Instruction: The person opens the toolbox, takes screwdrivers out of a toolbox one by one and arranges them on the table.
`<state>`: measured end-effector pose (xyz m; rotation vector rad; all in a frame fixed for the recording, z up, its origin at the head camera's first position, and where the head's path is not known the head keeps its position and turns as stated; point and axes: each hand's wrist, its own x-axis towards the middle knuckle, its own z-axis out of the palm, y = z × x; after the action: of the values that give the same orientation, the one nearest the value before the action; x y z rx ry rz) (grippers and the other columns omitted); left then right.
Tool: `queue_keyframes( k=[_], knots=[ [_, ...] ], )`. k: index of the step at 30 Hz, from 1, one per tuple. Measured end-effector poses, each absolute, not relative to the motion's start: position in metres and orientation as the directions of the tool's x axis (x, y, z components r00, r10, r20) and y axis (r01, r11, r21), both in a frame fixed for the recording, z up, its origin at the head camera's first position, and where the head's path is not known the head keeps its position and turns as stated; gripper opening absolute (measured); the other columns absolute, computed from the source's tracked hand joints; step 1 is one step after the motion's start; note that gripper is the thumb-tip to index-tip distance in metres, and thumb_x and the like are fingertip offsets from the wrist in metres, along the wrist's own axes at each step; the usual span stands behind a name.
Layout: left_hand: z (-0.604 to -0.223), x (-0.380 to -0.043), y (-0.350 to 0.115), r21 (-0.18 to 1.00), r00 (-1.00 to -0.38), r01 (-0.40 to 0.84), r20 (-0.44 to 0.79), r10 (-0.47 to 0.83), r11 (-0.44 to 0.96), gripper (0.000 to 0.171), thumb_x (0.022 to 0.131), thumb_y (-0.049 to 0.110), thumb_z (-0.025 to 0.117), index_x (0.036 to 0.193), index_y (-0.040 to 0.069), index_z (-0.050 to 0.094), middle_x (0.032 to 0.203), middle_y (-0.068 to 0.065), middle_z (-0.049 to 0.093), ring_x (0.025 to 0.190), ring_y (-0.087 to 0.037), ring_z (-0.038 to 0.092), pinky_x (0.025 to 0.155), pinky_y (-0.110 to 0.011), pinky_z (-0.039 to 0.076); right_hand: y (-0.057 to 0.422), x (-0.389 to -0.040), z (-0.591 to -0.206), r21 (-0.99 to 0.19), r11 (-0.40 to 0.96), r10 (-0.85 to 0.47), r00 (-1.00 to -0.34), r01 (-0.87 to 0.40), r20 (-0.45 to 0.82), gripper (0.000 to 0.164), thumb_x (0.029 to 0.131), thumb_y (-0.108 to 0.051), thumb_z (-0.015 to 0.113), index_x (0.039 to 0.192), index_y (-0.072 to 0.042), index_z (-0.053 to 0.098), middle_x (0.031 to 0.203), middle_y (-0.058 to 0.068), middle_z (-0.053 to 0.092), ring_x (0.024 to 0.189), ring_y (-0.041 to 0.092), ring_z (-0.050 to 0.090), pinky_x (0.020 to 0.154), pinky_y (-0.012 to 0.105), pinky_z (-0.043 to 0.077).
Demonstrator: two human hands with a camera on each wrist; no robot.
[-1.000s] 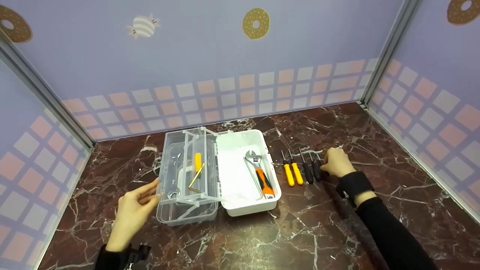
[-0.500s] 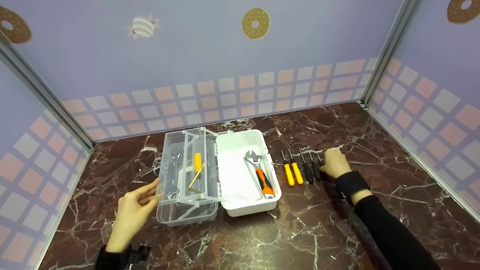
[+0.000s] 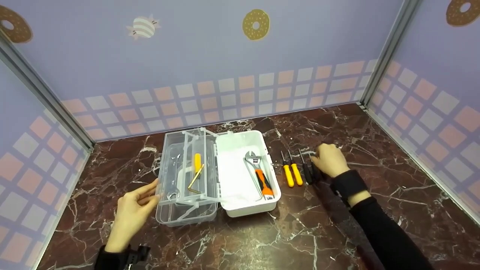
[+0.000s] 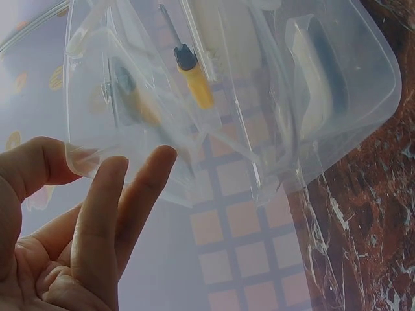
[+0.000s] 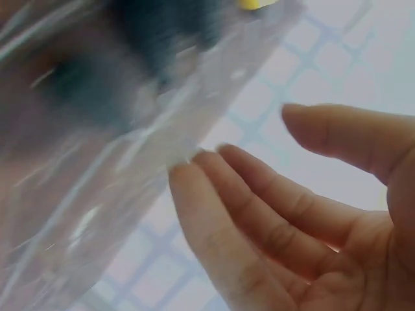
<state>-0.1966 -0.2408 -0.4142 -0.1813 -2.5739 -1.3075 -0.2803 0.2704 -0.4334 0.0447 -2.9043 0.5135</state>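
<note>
My left hand pinches the left edge of the clear toolbox lid, which lies swung over to the left. In the left wrist view the lid's corner passes between the thumb and fingers. My right hand hovers over the black screwdrivers, hiding part of the rightmost ones. The right wrist view shows its thumb spread apart from the fingers with nothing between them. Two yellow screwdrivers lie just left of the black ones. The white toolbox stands beside them.
Inside the toolbox are an adjustable wrench with an orange-black handle and a grey hex key. A yellow-handled screwdriver, a gold hex key and a spanner show in the lid side. Patterned walls enclose the marble table.
My right hand has shifted left, from beside the black screwdrivers to over the rightmost ones. My left hand stays at the lid's edge.
</note>
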Motion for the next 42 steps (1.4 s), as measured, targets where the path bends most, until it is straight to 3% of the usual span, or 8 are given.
queue_keyframes(
  k=[8, 21, 23, 26, 29, 34, 39, 42],
  knots=[
    [-0.414, -0.196, -0.241, 0.773, -0.956, 0.244, 0.293, 0.012, 0.586, 0.039, 0.088, 0.000, 0.070, 0.127, -0.004, 0.063, 0.123, -0.025, 0.065, 0.105, -0.039, 0.069, 0.075, -0.001, 0.050, 0.218, -0.276, -0.423, -0.440, 0.873, -0.092, -0.957, -0.211, 0.277, 0.043, 0.095, -0.023, 0.065, 0.119, 0.013, 0.064, 0.116, 0.032, 0.067, 0.104, 0.047, 0.066, 0.093, 0.058, 0.054],
    [-0.415, -0.197, -0.240, 0.768, -0.952, 0.252, 0.305, 0.011, 0.589, 0.038, 0.087, -0.004, 0.068, 0.125, -0.003, 0.065, 0.120, -0.022, 0.068, 0.104, -0.035, 0.070, 0.076, -0.002, 0.052, 0.171, -0.276, -0.446, -0.621, 0.758, -0.134, -0.980, -0.199, 0.149, 0.059, 0.093, -0.034, 0.069, 0.127, 0.014, 0.059, 0.125, 0.032, 0.062, 0.118, 0.043, 0.062, 0.102, 0.052, 0.051],
    [-0.415, -0.197, -0.240, 0.770, -0.953, 0.249, 0.303, 0.007, 0.587, 0.038, 0.087, -0.005, 0.069, 0.125, -0.003, 0.065, 0.121, -0.021, 0.068, 0.104, -0.034, 0.070, 0.076, -0.004, 0.052, 0.166, -0.277, -0.448, -0.636, 0.746, -0.133, -0.980, -0.196, 0.147, 0.058, 0.093, -0.034, 0.069, 0.126, 0.013, 0.060, 0.123, 0.031, 0.064, 0.113, 0.041, 0.065, 0.098, 0.051, 0.054],
    [-0.414, -0.196, -0.242, 0.770, -0.956, 0.243, 0.294, 0.010, 0.590, 0.038, 0.088, -0.003, 0.069, 0.126, -0.003, 0.065, 0.123, -0.021, 0.067, 0.105, -0.034, 0.070, 0.076, -0.003, 0.052, 0.161, -0.277, -0.453, -0.657, 0.721, -0.140, -0.975, -0.219, 0.172, 0.040, 0.093, -0.027, 0.069, 0.113, 0.008, 0.069, 0.089, 0.020, 0.073, 0.075, 0.028, 0.069, 0.068, 0.037, 0.058],
    [-0.411, -0.196, -0.243, 0.759, -0.958, 0.243, 0.287, 0.025, 0.604, 0.039, 0.088, -0.002, 0.069, 0.127, -0.003, 0.064, 0.123, -0.022, 0.067, 0.104, -0.035, 0.070, 0.077, -0.005, 0.053, 0.158, -0.278, -0.459, -0.684, 0.687, -0.143, -0.968, -0.246, 0.204, 0.023, 0.092, -0.016, 0.068, 0.100, 0.004, 0.073, 0.063, 0.006, 0.061, 0.050, 0.013, 0.049, 0.050, 0.023, 0.039],
    [-0.407, -0.194, -0.246, 0.719, -0.956, 0.256, 0.286, 0.060, 0.646, 0.044, 0.088, 0.004, 0.072, 0.131, -0.001, 0.062, 0.121, -0.021, 0.069, 0.104, -0.035, 0.071, 0.083, -0.016, 0.058, 0.154, -0.278, -0.467, -0.680, 0.692, -0.088, -0.963, -0.242, 0.254, 0.018, 0.089, -0.010, 0.066, 0.099, 0.003, 0.074, 0.072, 0.011, 0.069, 0.054, 0.012, 0.050, 0.051, 0.023, 0.040],
    [-0.407, -0.194, -0.258, 0.670, -0.962, 0.239, 0.260, 0.079, 0.703, 0.055, 0.097, 0.022, 0.064, 0.145, 0.002, 0.048, 0.133, -0.021, 0.062, 0.117, -0.039, 0.064, 0.098, -0.045, 0.054, 0.151, -0.276, -0.470, -0.667, 0.715, -0.041, -0.965, -0.210, 0.259, 0.022, 0.089, -0.012, 0.065, 0.104, 0.002, 0.074, 0.077, 0.013, 0.070, 0.055, 0.015, 0.051, 0.050, 0.025, 0.040],
    [-0.411, -0.198, -0.266, 0.631, -0.979, 0.177, 0.195, 0.067, 0.755, 0.054, 0.105, 0.030, 0.048, 0.149, 0.002, 0.040, 0.110, -0.026, 0.070, 0.080, -0.035, 0.071, 0.092, -0.055, 0.055, 0.149, -0.276, -0.470, -0.664, 0.721, -0.029, -0.967, -0.196, 0.254, 0.022, 0.090, -0.012, 0.064, 0.103, 0.002, 0.074, 0.072, 0.010, 0.066, 0.054, 0.014, 0.047, 0.048, 0.023, 0.036]
  ],
)
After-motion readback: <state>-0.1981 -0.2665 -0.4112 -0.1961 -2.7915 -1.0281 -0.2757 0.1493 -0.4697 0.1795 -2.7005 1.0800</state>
